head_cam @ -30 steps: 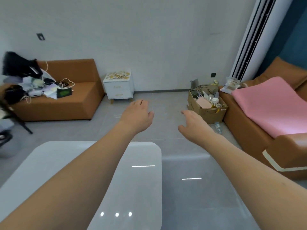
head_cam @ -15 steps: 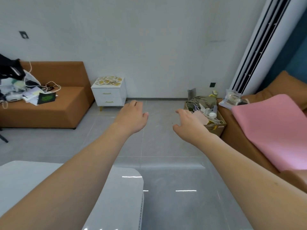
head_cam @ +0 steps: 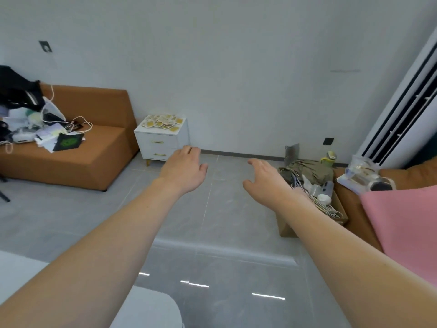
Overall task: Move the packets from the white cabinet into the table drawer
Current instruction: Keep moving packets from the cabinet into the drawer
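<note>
1. Left hand (head_cam: 183,170) stretched forward, grip relaxed and holding nothing.
2. Right hand (head_cam: 267,182) likewise out front, grip loose, nothing held.
3. Yellow-and-white paper packets (head_cam: 163,121) heaped atop the small white two-drawer cabinet (head_cam: 160,144), far wall, beside the orange sofa (head_cam: 71,150).

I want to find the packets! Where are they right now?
In the head view, the packets lie piled on top of the white cabinet, left of centre against the far wall, just right of the orange sofa.
</note>
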Motion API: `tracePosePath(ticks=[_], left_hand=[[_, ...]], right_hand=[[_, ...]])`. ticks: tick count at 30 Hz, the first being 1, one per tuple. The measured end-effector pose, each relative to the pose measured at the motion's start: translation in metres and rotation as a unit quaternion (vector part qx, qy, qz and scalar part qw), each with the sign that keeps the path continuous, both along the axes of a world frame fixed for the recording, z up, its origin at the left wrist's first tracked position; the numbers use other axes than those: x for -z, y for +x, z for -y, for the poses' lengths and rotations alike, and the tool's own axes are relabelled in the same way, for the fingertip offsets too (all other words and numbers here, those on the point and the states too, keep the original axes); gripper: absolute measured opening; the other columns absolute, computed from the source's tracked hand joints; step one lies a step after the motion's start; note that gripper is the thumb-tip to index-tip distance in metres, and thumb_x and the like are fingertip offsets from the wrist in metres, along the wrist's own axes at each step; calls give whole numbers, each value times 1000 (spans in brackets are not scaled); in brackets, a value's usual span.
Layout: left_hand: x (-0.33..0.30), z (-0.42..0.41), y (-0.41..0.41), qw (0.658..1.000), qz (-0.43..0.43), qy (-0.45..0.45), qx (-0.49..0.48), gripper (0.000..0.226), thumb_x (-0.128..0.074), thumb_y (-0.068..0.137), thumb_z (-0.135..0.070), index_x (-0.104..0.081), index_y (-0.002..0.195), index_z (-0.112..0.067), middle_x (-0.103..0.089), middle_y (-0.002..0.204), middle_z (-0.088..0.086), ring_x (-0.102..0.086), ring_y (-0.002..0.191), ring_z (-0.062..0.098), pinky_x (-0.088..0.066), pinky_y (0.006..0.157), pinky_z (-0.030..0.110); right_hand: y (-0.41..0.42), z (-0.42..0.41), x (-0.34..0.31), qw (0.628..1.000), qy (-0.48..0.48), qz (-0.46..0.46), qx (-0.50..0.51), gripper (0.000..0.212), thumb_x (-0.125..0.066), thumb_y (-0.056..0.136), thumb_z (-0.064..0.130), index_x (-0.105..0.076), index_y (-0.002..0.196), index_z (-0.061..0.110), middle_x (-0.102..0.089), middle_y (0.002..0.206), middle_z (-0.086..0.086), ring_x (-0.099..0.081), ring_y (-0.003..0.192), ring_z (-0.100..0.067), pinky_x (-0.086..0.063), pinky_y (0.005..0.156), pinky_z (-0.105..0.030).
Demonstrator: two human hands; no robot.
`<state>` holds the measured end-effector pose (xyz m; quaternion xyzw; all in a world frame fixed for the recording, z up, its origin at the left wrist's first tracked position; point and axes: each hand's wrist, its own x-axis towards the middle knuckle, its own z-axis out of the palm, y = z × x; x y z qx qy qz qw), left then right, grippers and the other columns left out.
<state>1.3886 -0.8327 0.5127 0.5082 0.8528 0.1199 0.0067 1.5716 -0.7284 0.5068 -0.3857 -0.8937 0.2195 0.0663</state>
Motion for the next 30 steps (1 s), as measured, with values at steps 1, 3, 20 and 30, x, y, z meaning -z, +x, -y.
tracePosePath(ticks=[1, 3, 20, 30], left_hand=[[3, -13, -18, 1000, 0, -1, -2, 49, -43, 100, -37, -42, 138, -7, -44, 139, 14, -42, 126, 32, -38, 103, 43], [6, -39, -54, 1000, 8, -4, -12, 49, -43, 100, -37, -43, 138, -6, -44, 140, 14, -42, 126, 33, -38, 104, 43], [8, -260, -319, 994, 53, -12, -97, 48, -38, 100, -35, -39, 141, -10, -40, 143, 10, -40, 128, 29, -41, 101, 42], [8, -335, -490, 988, 48, -4, -149, 48, -41, 100, -32, -37, 144, -11, -38, 147, 10, -38, 131, 31, -37, 104, 41]], right_hand=[[-19, -15, 3, 1000, -1, -2, -5, 62, -49, 94, 22, -25, 151, 9, -29, 155, -9, -27, 142, -26, -25, 115, -34], [-58, -44, 5, 1000, -4, -7, -12, 62, -49, 94, 22, -25, 151, 10, -29, 155, -8, -28, 141, -25, -26, 114, -34], [-333, -294, 8, 997, -22, -14, -70, 60, -49, 96, 23, -26, 150, 12, -32, 153, -6, -33, 139, -24, -29, 112, -35], [-529, -386, 17, 989, -50, -34, -133, 60, -51, 95, 25, -28, 150, 14, -33, 153, -4, -37, 137, -22, -33, 109, -34]])
